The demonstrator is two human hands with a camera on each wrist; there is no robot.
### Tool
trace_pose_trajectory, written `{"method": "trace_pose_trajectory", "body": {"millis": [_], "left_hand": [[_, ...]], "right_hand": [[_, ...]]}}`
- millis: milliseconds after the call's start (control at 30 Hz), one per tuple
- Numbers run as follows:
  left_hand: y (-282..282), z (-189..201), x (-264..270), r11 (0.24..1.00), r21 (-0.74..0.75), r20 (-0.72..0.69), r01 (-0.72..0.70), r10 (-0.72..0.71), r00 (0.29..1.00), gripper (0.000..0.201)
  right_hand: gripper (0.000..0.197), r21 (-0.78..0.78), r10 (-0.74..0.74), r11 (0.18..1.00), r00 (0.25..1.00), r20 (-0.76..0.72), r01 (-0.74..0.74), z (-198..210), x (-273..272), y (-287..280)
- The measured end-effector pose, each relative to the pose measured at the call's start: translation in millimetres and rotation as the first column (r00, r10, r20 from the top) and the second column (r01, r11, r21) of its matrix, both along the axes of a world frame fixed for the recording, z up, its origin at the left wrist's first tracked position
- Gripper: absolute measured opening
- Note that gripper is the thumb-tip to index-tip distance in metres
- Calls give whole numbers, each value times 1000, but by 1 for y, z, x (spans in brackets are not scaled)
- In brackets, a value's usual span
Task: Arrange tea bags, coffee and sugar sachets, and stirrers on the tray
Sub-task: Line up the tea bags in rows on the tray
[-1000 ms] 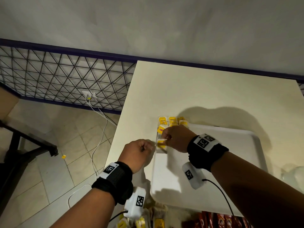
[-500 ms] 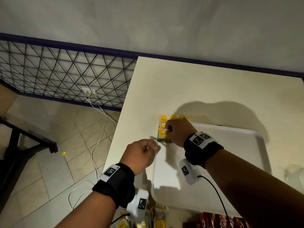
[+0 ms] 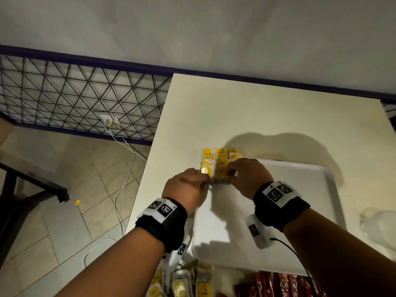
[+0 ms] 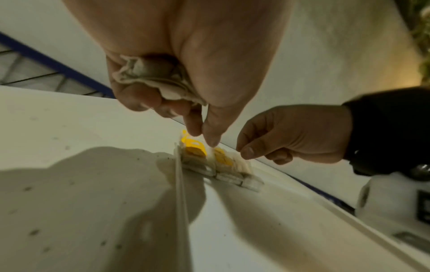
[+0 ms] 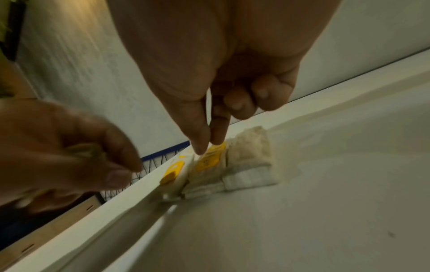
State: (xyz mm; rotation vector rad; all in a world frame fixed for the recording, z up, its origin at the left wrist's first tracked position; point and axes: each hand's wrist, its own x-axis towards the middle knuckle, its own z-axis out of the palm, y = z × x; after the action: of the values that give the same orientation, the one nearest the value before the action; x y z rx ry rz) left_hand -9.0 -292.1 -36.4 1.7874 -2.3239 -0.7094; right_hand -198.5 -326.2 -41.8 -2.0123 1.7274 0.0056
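A white tray (image 3: 289,200) lies on the cream table. Several tea bags (image 3: 220,161) with yellow tags lie in rows in its far-left corner. My left hand (image 3: 206,181) is at the near-left end of the rows. In the left wrist view its curled fingers hold a crumpled tea bag (image 4: 153,77) in the palm while thumb and forefinger reach down to a yellow tag (image 4: 193,147). My right hand (image 3: 230,173) is beside it; its thumb and forefinger pinch the yellow tag (image 5: 209,160) of the middle tea bag.
Loose tea bags (image 3: 188,281) and red sachets (image 3: 278,284) lie at the near edge of the table. A clear container (image 3: 379,228) stands right of the tray. The table's left edge (image 3: 150,168) drops to a tiled floor with white cables.
My left hand has moved forward and right, from beside the tray's rim to the rows of tea bags. My right hand stays over the rows, its fingers now on a yellow tag.
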Motion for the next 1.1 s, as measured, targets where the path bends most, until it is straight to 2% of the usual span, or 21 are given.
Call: {"method": "trace_pose_trajectory", "body": {"millis": [67, 167, 367, 500, 567, 600, 633, 667, 700, 733, 767, 800, 833, 1000, 1033, 1100], "left_hand": [[-7, -5, -9, 998, -15, 61, 60, -59, 996, 30], [-13, -13, -18, 991, -35, 135, 126, -120, 984, 23], [-23, -19, -23, 994, 22, 219, 106, -108, 970, 26], [-21, -14, -24, 998, 50, 176, 26, -34, 984, 23], [-19, -4, -23, 981, 98, -38, -170, 175, 984, 20], [-16, 0, -22, 937, 168, -239, -306, 340, 909, 23], [-14, 4, -21, 844, 338, -454, -416, 534, 714, 29], [-10, 9, -21, 704, 595, -584, -389, 710, 393, 36], [-5, 17, -22, 572, 795, -577, -202, 816, 40, 41], [0, 20, -22, 489, 872, -477, 0, 851, -219, 45], [4, 22, -21, 449, 884, -381, 131, 854, -354, 48], [8, 21, -20, 431, 882, -323, 193, 849, -419, 50], [12, 20, -20, 427, 879, -299, 214, 842, -449, 52], [29, 31, -27, 443, 863, -281, 243, 821, -498, 49], [31, 33, -29, 446, 861, -275, 246, 814, -512, 48], [36, 37, -33, 459, 850, -262, 258, 795, -547, 38]], "right_hand": [[14, 22, 49, 999, 998, -46, -48, -5, 3, 4], [15, 41, 50, 998, 997, -63, -47, -11, 6, 4], [17, 49, 82, 996, 994, -78, -78, -13, 8, 1], [19, 67, 101, 993, 993, -54, -98, -10, 7, 2], [19, 30, 87, 996, 996, -28, -86, -4, 5, 3], [17, -6, 66, 998, 998, 18, -66, 0, 4, 5], [15, -40, 31, 999, 995, 99, -27, 5, 3, 7], [13, -65, -5, 998, 979, 203, 18, 10, 3, 10], [11, -83, -22, 995, 952, 307, 50, 17, 4, 15], [11, -94, -23, 994, 920, 390, 64, 24, 6, 19], [11, -97, -10, 993, 890, 456, 61, 32, 8, 24], [11, -94, 9, 995, 867, 499, 44, 39, 10, 29], [14, -98, 39, 995, 851, 524, 15, 46, 11, 35], [30, -261, 221, 961, 819, 529, -90, 53, 6, 57], [29, -291, 213, 955, 829, 517, -64, 52, 5, 61], [14, -266, 28, 956, 866, 498, 122, 53, 6, 64]]}}
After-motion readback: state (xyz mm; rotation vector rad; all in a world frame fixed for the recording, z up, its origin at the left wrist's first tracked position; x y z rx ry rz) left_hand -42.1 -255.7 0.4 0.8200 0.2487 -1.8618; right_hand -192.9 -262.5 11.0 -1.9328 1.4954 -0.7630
